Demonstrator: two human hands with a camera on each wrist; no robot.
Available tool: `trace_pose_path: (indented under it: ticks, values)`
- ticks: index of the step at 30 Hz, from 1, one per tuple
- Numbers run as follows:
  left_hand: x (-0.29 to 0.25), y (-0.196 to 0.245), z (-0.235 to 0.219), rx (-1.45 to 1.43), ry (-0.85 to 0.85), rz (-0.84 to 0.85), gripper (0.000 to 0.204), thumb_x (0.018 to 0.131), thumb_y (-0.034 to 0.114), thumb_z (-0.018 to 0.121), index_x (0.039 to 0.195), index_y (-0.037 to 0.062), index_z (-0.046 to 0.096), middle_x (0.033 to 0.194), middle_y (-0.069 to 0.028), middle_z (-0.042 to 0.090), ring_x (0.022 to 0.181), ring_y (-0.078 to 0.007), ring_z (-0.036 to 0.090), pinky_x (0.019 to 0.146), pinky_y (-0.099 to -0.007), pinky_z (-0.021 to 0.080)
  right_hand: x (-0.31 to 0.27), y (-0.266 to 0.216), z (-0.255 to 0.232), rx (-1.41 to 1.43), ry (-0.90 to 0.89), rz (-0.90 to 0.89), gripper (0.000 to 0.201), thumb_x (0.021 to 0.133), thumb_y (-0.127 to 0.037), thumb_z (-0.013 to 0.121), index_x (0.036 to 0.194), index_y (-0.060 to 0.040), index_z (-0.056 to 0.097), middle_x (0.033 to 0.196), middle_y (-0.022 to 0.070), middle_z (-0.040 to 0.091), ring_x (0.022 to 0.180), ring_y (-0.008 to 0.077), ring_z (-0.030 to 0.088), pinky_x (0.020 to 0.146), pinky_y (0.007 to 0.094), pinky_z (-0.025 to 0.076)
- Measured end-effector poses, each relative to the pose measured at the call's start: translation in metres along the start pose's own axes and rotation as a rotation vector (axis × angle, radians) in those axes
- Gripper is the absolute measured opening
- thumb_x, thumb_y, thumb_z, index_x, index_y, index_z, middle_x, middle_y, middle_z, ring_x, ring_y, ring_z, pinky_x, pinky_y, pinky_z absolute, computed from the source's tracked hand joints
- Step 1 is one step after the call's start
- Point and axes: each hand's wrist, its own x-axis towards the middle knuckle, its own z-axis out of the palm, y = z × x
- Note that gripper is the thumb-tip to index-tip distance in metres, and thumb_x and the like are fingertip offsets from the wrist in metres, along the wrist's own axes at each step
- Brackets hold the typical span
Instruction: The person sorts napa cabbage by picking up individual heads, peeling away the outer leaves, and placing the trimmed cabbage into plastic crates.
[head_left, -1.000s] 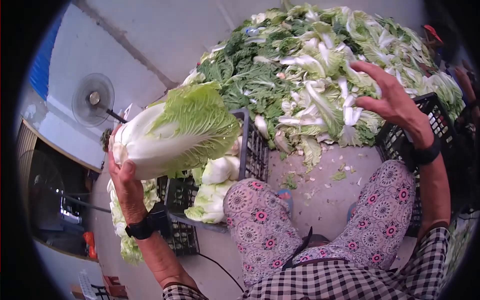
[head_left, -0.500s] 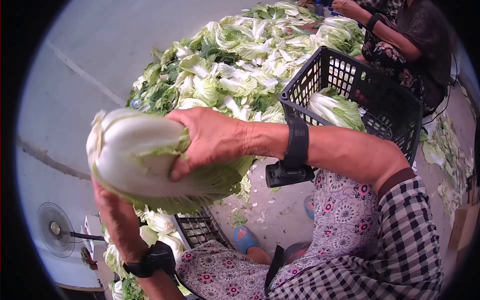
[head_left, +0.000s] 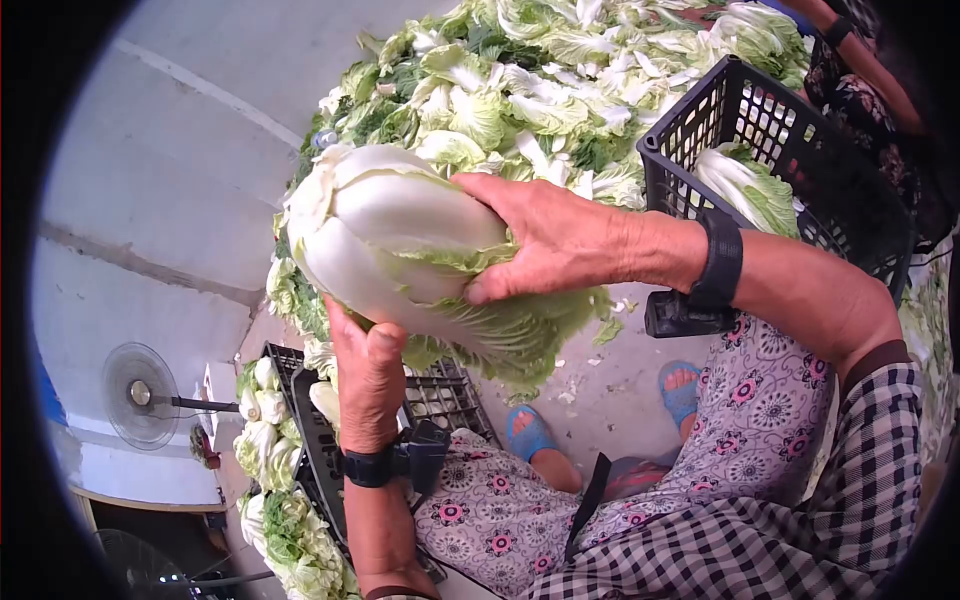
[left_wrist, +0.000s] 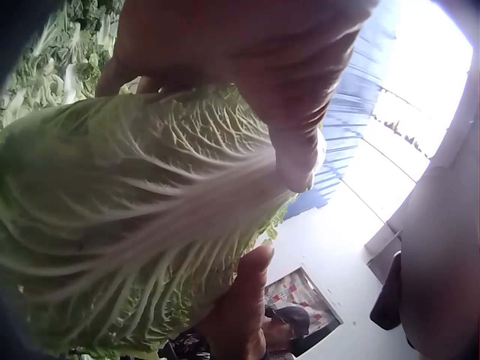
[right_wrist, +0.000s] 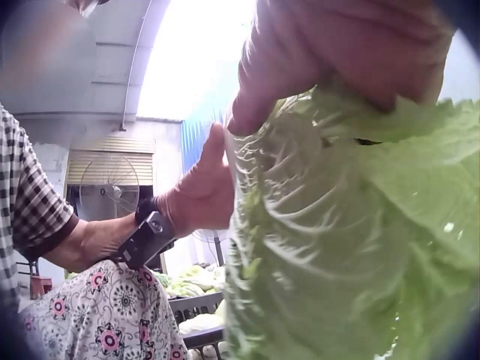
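Both hands hold the napa cabbage (head_left: 420, 260) aloft: left hand (head_left: 368, 385) cups it from below, right hand (head_left: 560, 240) curls over its top. Risk: loose outer leaves could tear free, letting it drop. Black crate (head_left: 700, 130) lies far right, another crate (head_left: 310, 440) near left; open floor between.

A produce-sorting shed or wholesale vegetable yard, not a home kitchen. A great heap of loose cabbage leaves (head_left: 520, 90) lies straight on the bare concrete floor (head_left: 170, 180) at 12 o'clock. Black plastic crates (head_left: 770, 150) stand at 2 and 7 o'clock with whole cabbages inside (trimmed scraps dot the floor near the sandals). A pedestal fan (head_left: 140, 395) stands at 9 o'clock, and the wrist views show corrugated sheeting walls and a high roof.
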Motion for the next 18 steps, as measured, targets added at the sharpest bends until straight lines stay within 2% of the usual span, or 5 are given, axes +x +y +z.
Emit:
trace_pose_path:
  ticks: [6,11,13,16,18]
  values:
    - [-0.001,0.004,0.007,-0.031,0.101,0.065,0.093,0.068,0.043,0.078,0.137,0.0023,0.031,0.124,-0.0108,0.048,0.112,-0.0214,0.049,0.095,-0.0351,0.04,0.0,0.001,-0.011,-0.016,-0.047,-0.085,0.095,0.065,-0.038,0.081,0.136,0.003,0.033,0.124,0.0218,0.053,0.113,0.0313,0.055,0.097,0.0373,0.044]
    - [-0.008,-0.017,-0.026,-0.208,0.147,0.046,0.071,0.085,0.056,0.055,0.136,0.0094,0.038,0.129,-0.0068,0.047,0.12,-0.0236,0.043,0.101,-0.0442,0.035,0.003,0.006,-0.013,0.115,-0.13,-0.056,0.123,0.058,-0.048,0.085,0.144,0.0027,0.013,0.136,0.0256,0.041,0.124,0.0321,0.045,0.105,0.0367,0.037]
    - [-0.012,-0.029,-0.044,-0.266,-0.026,0.018,0.074,0.085,0.06,0.053,0.139,0.0115,0.036,0.132,-0.0074,0.045,0.122,-0.0242,0.042,0.103,-0.0452,0.033,0.004,0.005,-0.009,0.239,-0.186,0.017,0.132,0.053,-0.048,0.087,0.145,0.0041,0.007,0.137,0.0266,0.039,0.127,0.0305,0.041,0.108,0.0363,0.034]
    - [-0.015,-0.025,-0.038,-0.318,-0.012,-0.01,0.083,0.078,0.064,0.059,0.138,0.0121,0.035,0.129,-0.0062,0.046,0.12,-0.0231,0.044,0.101,-0.0442,0.035,0.0,0.005,0.005,0.254,-0.134,-0.024,0.132,0.052,-0.049,0.088,0.144,0.004,0.009,0.135,0.0255,0.04,0.125,0.0301,0.042,0.108,0.0363,0.034]
    - [-0.013,-0.025,-0.031,-0.351,0.049,-0.024,0.088,0.075,0.067,0.062,0.138,0.0119,0.034,0.129,-0.0055,0.046,0.12,-0.0227,0.043,0.101,-0.0437,0.036,0.006,0.006,0.012,0.28,-0.012,-0.058,0.104,0.057,-0.034,0.087,0.135,0.0039,0.029,0.123,0.0217,0.052,0.112,0.0256,0.053,0.1,0.0345,0.041]
